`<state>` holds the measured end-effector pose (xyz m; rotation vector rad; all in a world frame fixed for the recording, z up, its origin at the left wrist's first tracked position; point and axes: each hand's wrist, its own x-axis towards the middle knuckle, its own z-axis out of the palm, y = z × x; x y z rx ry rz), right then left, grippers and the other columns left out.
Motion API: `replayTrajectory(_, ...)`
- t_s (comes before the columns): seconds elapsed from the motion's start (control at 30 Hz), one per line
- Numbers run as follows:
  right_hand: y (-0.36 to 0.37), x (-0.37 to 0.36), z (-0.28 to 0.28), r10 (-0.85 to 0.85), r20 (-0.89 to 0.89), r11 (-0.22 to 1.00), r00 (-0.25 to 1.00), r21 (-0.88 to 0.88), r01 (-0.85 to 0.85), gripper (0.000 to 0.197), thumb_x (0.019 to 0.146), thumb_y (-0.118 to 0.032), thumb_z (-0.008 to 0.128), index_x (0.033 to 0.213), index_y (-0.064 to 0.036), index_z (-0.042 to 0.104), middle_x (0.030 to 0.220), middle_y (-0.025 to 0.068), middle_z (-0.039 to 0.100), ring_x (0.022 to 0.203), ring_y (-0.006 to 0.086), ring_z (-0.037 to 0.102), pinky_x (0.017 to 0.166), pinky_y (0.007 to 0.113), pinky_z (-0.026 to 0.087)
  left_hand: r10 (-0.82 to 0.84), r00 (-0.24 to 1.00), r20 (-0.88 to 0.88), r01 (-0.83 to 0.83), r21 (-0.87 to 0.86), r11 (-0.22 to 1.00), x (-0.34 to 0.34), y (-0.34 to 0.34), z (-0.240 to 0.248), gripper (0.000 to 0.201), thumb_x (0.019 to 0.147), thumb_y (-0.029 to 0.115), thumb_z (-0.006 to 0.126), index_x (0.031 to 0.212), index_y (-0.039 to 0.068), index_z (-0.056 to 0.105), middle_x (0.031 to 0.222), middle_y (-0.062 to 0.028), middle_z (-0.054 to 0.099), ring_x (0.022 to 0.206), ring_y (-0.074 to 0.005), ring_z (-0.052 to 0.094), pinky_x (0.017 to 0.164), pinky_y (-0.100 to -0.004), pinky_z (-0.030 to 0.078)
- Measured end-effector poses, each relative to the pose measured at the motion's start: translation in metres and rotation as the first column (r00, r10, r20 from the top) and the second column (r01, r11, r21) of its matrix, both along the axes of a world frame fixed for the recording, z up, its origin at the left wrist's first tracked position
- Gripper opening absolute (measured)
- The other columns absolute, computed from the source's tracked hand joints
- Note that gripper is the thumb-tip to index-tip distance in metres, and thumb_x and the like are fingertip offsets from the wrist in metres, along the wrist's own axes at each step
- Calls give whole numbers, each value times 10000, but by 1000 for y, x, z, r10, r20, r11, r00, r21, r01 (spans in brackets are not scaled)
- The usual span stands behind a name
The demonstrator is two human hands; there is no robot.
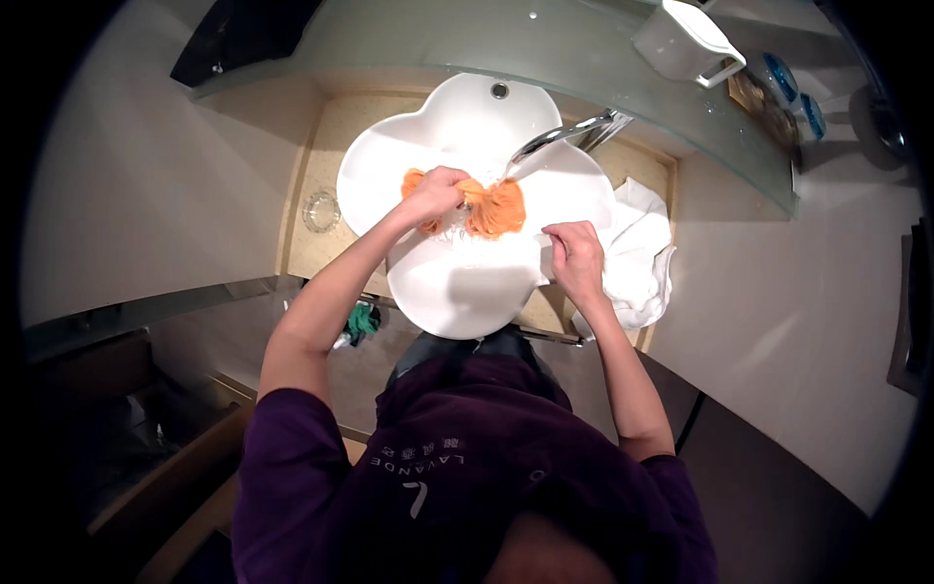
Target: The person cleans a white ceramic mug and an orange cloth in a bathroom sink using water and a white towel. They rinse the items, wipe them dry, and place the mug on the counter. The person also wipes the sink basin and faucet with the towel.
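An orange cloth hangs bunched in the white, lobed wash basin. My left hand is closed on its gathered middle, with part of the cloth showing on either side of the hand. Water appears to run from the chrome faucet onto the cloth, and splashes show below it. Over the basin's right side, my right hand is closed with its fingertips together. Whatever it may hold is pale against the white basin and hard to make out.
A crumpled white towel lies right of the basin, and a round glass dish stands left. Above runs a frosted glass shelf bearing a white pitcher. Blue-topped items sit far right. Green cloth shows below the counter.
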<state>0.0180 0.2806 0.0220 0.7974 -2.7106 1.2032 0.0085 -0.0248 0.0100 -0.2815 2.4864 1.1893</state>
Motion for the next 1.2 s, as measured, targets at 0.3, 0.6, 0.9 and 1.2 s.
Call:
replayTrajectory(0.3, -14, 5, -5, -40, 203, 970, 978, -228, 87, 148, 864, 13, 668, 951, -43, 773, 868, 121, 741, 831, 273, 672, 771, 368, 542, 131, 973, -190, 2, 573, 819, 37, 20, 163, 281, 859, 65, 575, 1126, 5, 639, 960, -13, 668, 852, -77, 605, 781, -253, 507)
replayTrajectory(0.6, -31, 7, -47, 109, 483, 954, 869, -296, 45, 163, 918, -18, 655, 1031, -43, 770, 866, 95, 737, 755, 169, 664, 717, 311, 539, 31, 1000, 1, -31, -149, 988, 45, 18, 36, 491, 898, 107, 589, 1360, 24, 449, 1066, -305, 686, 1037, -450, 680, 931, -474, 526)
replayTrajectory(0.9, -82, -22, -61, 360, 928, 697, 98, -337, 633, 462, 1075, -421, 502, 1425, -119, 505, 1259, 89, 616, 1156, 242, 571, 1010, 609, 447, 158, 921, -356, 9, 426, 905, 39, 39, 199, 418, 914, 11, 638, 1316, 67, 535, 982, -34, 622, 879, -111, 600, 808, -285, 526)
replayTrajectory(1.2, -77, -64, -72, 51, 882, 921, 469, -223, 320, 352, 1029, -458, 611, 1139, -124, 630, 741, -10, 601, 539, 97, 529, 466, 256, 430, 439, 878, -193, -411, 167, 896, 39, -43, 79, 349, 961, 36, 601, 1306, 67, 549, 1032, -109, 659, 941, -193, 641, 861, -338, 533)
